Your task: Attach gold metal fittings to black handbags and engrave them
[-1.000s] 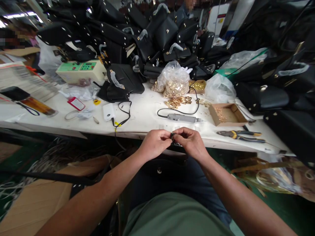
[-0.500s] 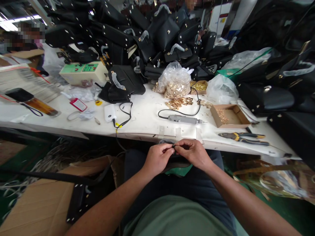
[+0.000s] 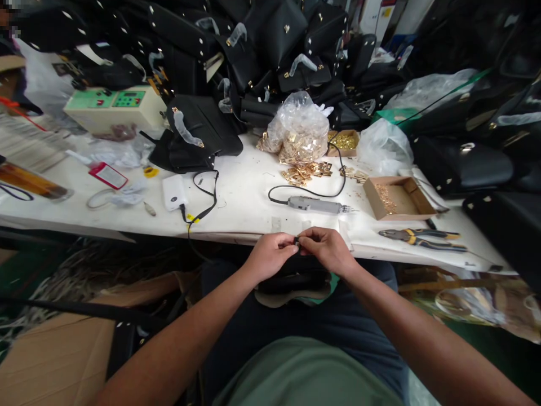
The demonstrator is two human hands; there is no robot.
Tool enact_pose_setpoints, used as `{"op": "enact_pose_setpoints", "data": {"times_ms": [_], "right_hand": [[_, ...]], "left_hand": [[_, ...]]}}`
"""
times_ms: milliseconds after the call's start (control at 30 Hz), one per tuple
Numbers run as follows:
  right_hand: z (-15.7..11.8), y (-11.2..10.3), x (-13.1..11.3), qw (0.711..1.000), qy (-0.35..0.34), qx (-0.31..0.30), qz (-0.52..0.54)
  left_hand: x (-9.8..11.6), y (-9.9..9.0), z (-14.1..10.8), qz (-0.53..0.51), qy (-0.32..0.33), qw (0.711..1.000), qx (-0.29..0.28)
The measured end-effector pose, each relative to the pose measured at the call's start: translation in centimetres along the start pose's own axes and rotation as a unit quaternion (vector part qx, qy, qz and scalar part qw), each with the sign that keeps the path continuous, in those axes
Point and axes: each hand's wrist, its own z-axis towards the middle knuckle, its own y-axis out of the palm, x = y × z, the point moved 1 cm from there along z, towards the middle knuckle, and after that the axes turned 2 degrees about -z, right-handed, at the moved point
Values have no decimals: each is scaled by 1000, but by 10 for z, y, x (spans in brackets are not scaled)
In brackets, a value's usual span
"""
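Observation:
My left hand (image 3: 273, 256) and my right hand (image 3: 325, 248) meet at the table's front edge, fingertips pinched on a small black piece (image 3: 297, 242) between them. The fingers hide most of that piece. Below them, on my lap, lies a black item with a pale curved edge (image 3: 274, 299). Just beyond my hands a grey electric screwdriver (image 3: 316, 205) rests on the white table (image 3: 245, 203), its bit pointing right. Behind it are loose gold metal parts (image 3: 302, 173) and a clear bag of gold parts (image 3: 300, 135).
Pliers (image 3: 422, 238) and a cardboard tray of small parts (image 3: 397, 211) lie at the right. A white power box (image 3: 173, 193), a black bag (image 3: 207, 127) and a control unit (image 3: 116, 110) stand left. Many black bags (image 3: 274, 34) are piled behind. An open carton (image 3: 54, 355) is at lower left.
The view has shifted, so items on the left sit further left. Both hands remain together at the small black piece, slightly higher in view, and more of the item on my lap shows.

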Motion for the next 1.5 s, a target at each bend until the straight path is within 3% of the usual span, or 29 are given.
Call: {"op": "enact_pose_setpoints", "data": {"times_ms": [100, 267, 467, 667, 933, 1133, 1367, 1500], "right_hand": [[14, -3, -1, 999, 36, 5, 35], [32, -6, -7, 993, 106, 4, 60], [55, -8, -10, 991, 124, -3, 49], [69, -13, -7, 990, 134, -19, 41], [76, -14, -12, 986, 132, -8, -97], [79, -16, -21, 965, 20, 0, -261], [76, -15, -16, 954, -4, 43, -298], [76, -15, -14, 954, -2, 24, -300]], "left_hand": [[-1, -1, 6, 34, 19, 999, -1], [-9, -4, 5, 222, 48, 972, 66], [-18, -7, 9, 333, 193, 916, 108], [-26, -6, 15, 393, 273, 872, 104], [-34, -8, 22, 407, 276, 868, 67], [-35, -9, 22, 419, 270, 865, 60], [-38, -8, 21, 428, 275, 859, 57], [-30, -10, 21, 442, 266, 856, 38]]}}
